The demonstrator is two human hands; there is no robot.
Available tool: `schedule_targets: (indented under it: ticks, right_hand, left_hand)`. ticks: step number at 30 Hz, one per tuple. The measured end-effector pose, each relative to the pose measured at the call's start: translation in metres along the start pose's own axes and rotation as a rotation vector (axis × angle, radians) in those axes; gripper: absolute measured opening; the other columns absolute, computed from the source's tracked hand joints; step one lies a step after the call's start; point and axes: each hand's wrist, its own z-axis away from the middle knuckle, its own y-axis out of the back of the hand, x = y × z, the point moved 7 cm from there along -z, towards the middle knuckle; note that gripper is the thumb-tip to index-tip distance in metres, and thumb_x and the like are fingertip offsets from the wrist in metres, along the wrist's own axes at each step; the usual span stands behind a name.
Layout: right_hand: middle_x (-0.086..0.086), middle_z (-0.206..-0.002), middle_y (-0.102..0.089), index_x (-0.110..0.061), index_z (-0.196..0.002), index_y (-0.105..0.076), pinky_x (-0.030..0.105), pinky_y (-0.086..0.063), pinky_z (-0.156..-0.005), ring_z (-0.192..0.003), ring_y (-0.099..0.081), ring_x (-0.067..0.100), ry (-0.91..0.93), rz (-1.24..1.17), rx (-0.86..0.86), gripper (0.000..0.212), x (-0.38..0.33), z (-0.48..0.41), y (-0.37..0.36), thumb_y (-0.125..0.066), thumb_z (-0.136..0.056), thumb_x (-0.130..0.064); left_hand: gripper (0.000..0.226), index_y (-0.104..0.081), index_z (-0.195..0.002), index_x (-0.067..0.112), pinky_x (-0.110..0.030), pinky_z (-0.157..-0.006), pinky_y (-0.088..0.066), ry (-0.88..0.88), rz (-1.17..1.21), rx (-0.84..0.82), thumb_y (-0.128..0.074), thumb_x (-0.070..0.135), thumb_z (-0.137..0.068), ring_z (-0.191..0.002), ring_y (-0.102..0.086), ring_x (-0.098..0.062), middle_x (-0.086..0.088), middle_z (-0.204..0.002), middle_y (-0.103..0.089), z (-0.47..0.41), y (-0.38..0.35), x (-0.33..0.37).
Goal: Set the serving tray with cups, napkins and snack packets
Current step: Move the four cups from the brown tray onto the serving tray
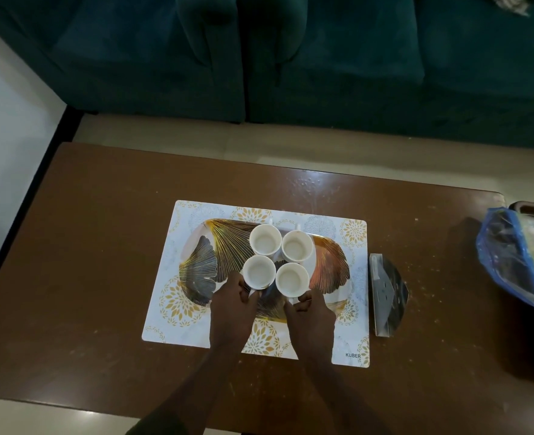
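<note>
Resting on a patterned placemat (177, 312) in the middle of the brown worktop (86, 246), the serving tray (202, 262) already carries four white cups in a tight square: two at the far side (265, 239) (297, 245) and two at the near side. The left hand (232, 304) is closed on the handle of the near-left cup (259, 271), and the right hand (311, 310) is pinched on the handle of the near-right cup (292, 277); both cups look seated on the tray, though I cannot tell whether their full weight is down.

The cups appear to touch or nearly touch one another, which is the main hazard. If either hand pulls back with a finger hooked in a handle, its cup would probably tip or drag, knock its neighbour, and the whole cluster could slide on the glossy tray. Letting go cleanly, fingers opened before the hands retreat, seems the safe way out.

No napkins or snack packets are on the tray. A dark holder (388, 296) lies just beside the placemat's right edge — possibly for napkins, but I cannot be sure. A blue-edged plastic bag (510, 262) sits at the far right of the worktop, perhaps with the packets inside. Reaching that way across the cups risks a sleeve or wrist clipping a rim. With the cups bunched in the centre, the free room is at the tray's two ends — crowding items against the cups could shove them.
</note>
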Motion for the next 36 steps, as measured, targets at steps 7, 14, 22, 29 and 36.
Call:
schedule_targets:
  ticks: [7,14,22,29,36]
  right_hand:
    - [0.004,-0.097,-0.074,-0.012,-0.102,-0.058,0.025,-0.051,-0.079,-0.082,-0.068,0.014,0.003,0.008,-0.021,0.034,0.001,-0.005,0.000,-0.075,-0.080,-0.031]
    - [-0.003,-0.088,-0.067,-0.016,-0.106,-0.057,0.019,-0.044,-0.072,-0.076,-0.060,0.007,0.017,0.026,-0.064,0.050,0.004,-0.007,0.006,-0.077,-0.072,-0.047]
    - [-0.014,-0.100,-0.064,-0.025,-0.108,-0.059,0.010,-0.048,-0.077,-0.089,-0.062,-0.001,0.241,-0.134,0.033,0.030,-0.034,-0.026,0.076,-0.058,-0.087,-0.047]
    - [-0.012,-0.096,-0.059,-0.017,-0.108,-0.062,-0.002,-0.040,-0.066,-0.079,-0.056,-0.006,0.280,-0.219,0.184,0.020,-0.041,-0.076,0.174,-0.059,-0.091,-0.028]
    - [0.002,-0.100,-0.067,-0.013,-0.104,-0.065,0.038,-0.053,-0.082,-0.090,-0.062,0.017,0.224,-0.105,0.301,0.019,0.037,-0.120,0.288,-0.055,-0.089,-0.021]
  left_hand:
    - [0.025,-0.058,-0.096,0.015,-0.030,-0.073,-0.054,0.007,0.009,0.004,-0.077,0.022,-0.082,-0.070,-0.060,-0.010,0.006,-0.079,-0.063,-0.002,-0.005,-0.005]
    - [0.052,-0.050,-0.110,0.021,-0.023,-0.070,-0.052,-0.012,0.034,-0.002,-0.077,0.048,-0.075,-0.086,-0.063,-0.013,0.007,-0.098,-0.059,-0.003,-0.001,-0.015]
    - [0.057,-0.050,-0.122,0.012,-0.031,-0.079,-0.048,-0.209,-0.051,0.179,-0.048,0.060,-0.090,-0.104,-0.058,-0.020,-0.007,-0.118,-0.061,-0.014,0.021,0.040]
    - [0.050,-0.044,-0.120,0.016,-0.037,-0.086,-0.045,-0.418,0.033,0.151,-0.053,0.052,-0.087,-0.106,-0.056,-0.029,-0.011,-0.118,-0.054,-0.019,-0.017,0.146]
    - [0.057,-0.045,-0.127,0.017,-0.030,-0.089,-0.036,-0.502,0.065,-0.033,-0.051,0.059,-0.088,-0.116,-0.050,-0.020,-0.007,-0.129,-0.053,0.013,-0.113,0.242]
